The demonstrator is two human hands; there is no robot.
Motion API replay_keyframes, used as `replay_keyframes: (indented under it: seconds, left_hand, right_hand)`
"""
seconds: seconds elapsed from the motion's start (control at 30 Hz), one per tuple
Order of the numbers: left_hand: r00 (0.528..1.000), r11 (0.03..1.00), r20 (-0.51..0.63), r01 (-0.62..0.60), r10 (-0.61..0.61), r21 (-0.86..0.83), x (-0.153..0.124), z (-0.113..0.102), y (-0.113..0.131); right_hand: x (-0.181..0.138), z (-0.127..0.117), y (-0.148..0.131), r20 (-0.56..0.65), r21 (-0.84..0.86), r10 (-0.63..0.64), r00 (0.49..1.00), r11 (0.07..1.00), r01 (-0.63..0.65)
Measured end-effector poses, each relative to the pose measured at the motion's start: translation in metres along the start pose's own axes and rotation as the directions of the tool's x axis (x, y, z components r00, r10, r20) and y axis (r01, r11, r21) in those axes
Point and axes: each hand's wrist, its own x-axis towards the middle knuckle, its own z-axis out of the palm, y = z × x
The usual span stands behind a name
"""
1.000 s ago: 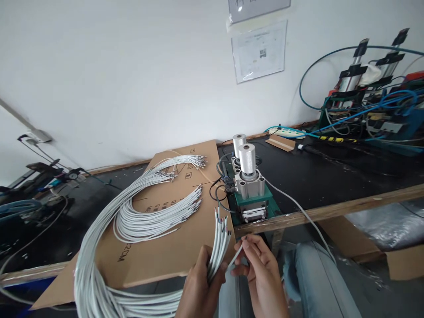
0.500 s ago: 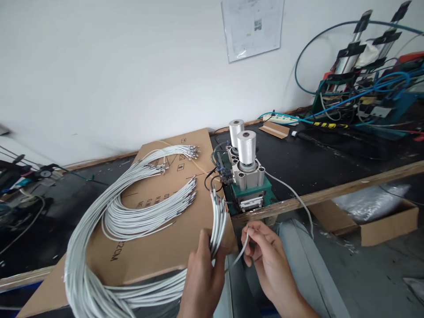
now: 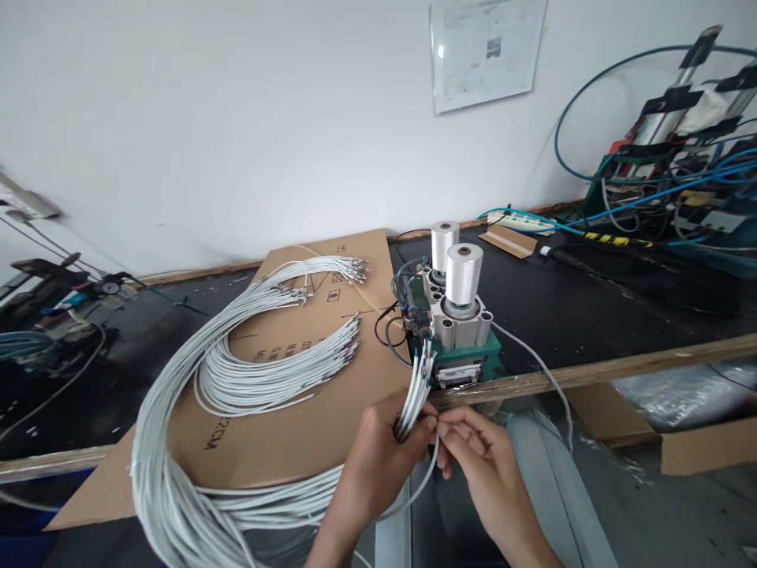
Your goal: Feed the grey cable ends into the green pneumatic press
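My left hand [image 3: 384,450] is closed around a small bunch of white cables [image 3: 417,390], whose stripped ends with coloured wires point up. My right hand [image 3: 476,450] pinches the end of a single white cable [image 3: 430,473], which curves down below the hands. The fingertips of both hands meet at that cable end, and its tip is hidden between them. Just beyond stands a pneumatic device [image 3: 458,323] with two knurled silver cylinders on a green base. To the left, a long looped bundle of white cables [image 3: 171,394] lies on a cardboard sheet [image 3: 277,454].
A black workbench [image 3: 568,315] with a wooden edge runs along the wall. Other machines with blue hoses [image 3: 656,142] stand at the right, near a power strip [image 3: 526,222]. A cardboard box [image 3: 698,442] with clear plastic sits below the bench. A paper sheet [image 3: 488,55] hangs on the wall.
My left hand has moved up and right with its bunch of cables. The two hands, apart before, now meet at the single cable's end. The camera view has shifted slightly left.
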Motion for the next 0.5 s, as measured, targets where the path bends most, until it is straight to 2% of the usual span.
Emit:
replay_keyframes:
  seconds: [0.07, 0.2, 0.27, 0.4, 0.5]
  left_hand:
    - [1.0, 1.0, 0.009, 0.005, -0.005, 0.008, 0.0, 0.0, 0.002]
    - [0.998, 0.984, -0.039, -0.036, 0.043, 0.177, 0.0, 0.003, 0.012]
    - [0.997, 0.979, -0.052, -0.049, 0.06, 0.199, -0.001, 0.004, 0.015]
    - [0.996, 0.973, -0.055, -0.057, 0.071, 0.226, -0.004, 0.005, 0.015]
    - [0.996, 0.966, -0.005, -0.084, 0.088, 0.246, -0.006, 0.001, 0.014]
  right_hand:
    - [-0.002, -0.002, 0.001, 0.018, -0.039, 0.009, 1.0, 0.999, -0.009]
    - [-0.005, -0.004, -0.002, 0.044, -0.083, 0.024, 0.999, 0.996, -0.021]
    - [-0.007, -0.002, -0.006, 0.039, -0.091, 0.014, 0.999, 0.996, -0.01]
    - [-0.008, 0.007, -0.01, -0.029, -0.085, -0.026, 0.999, 0.996, 0.023]
    - [-0.008, 0.011, -0.009, -0.078, -0.031, -0.034, 0.996, 0.999, 0.032]
